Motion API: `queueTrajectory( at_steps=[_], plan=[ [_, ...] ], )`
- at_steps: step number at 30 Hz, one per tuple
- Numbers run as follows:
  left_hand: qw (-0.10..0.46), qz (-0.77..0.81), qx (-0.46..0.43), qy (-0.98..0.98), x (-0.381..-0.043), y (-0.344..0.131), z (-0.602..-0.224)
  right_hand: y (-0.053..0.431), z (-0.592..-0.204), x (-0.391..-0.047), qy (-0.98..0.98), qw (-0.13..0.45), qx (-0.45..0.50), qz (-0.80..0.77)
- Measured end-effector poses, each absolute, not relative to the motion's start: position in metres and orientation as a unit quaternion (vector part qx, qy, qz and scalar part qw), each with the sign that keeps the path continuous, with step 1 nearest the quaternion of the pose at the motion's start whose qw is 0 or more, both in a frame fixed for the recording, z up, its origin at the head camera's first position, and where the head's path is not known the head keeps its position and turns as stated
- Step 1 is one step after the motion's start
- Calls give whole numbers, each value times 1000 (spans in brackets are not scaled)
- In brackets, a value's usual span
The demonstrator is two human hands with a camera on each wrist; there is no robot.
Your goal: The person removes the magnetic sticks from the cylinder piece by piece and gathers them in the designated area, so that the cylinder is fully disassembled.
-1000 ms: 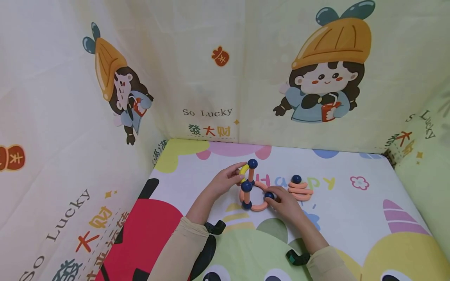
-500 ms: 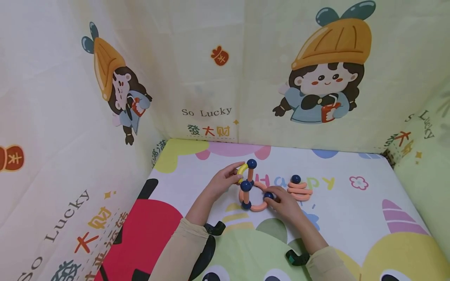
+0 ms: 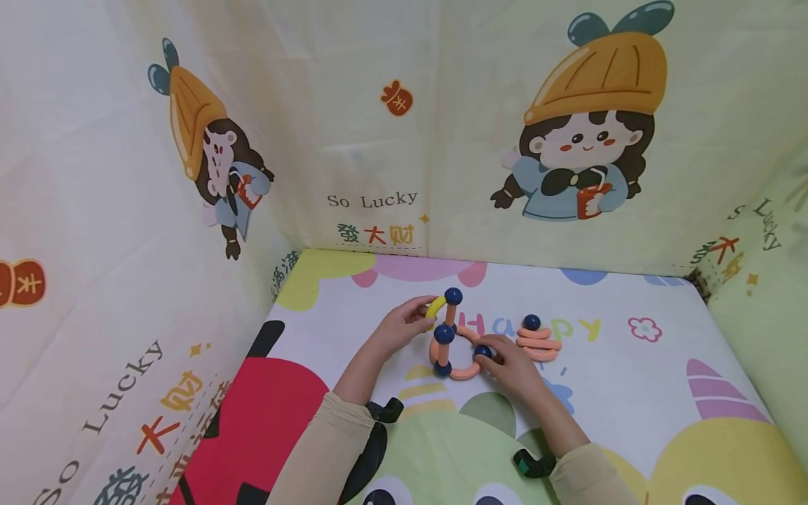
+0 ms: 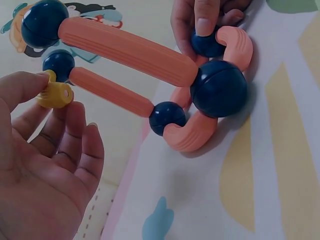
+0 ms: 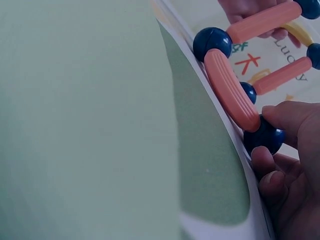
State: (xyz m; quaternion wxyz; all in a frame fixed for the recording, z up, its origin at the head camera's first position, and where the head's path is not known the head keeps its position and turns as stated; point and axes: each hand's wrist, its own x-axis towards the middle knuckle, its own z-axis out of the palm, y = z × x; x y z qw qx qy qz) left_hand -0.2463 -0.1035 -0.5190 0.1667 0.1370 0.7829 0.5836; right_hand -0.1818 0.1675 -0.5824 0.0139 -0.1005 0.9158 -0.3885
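Note:
A toy built of orange magnetic rods and dark blue balls stands on the table. Its base is a ring of curved orange rods (image 3: 466, 374), from which two straight orange rods (image 4: 127, 52) rise, each topped by a blue ball (image 3: 445, 334). My left hand (image 3: 402, 328) pinches a yellow curved rod (image 4: 56, 95) between thumb and fingers. One end of that rod meets the blue ball (image 3: 453, 296) on the farther upright. My right hand (image 3: 513, 365) pinches the blue ball (image 5: 265, 136) at the ring's right side.
Right of the toy lie several spare orange curved rods (image 3: 539, 344), with one loose blue ball (image 3: 532, 322) at their far end. A printed cloth (image 3: 631, 393) covers the table. Patterned curtains (image 3: 467, 175) rise along its back and sides.
My left index finger has come down slightly onto the yellow curved rod, and the tops of the uprights have shifted a little. The right hand keeps its hold on the ring's ball.

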Motion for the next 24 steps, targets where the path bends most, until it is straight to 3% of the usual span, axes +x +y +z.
queueTrajectory(
  at_steps=[24],
  plan=[
    [142,509,122,840,-252,-104,-527,168,-583,-182,915,10,-99,-390]
  ],
)
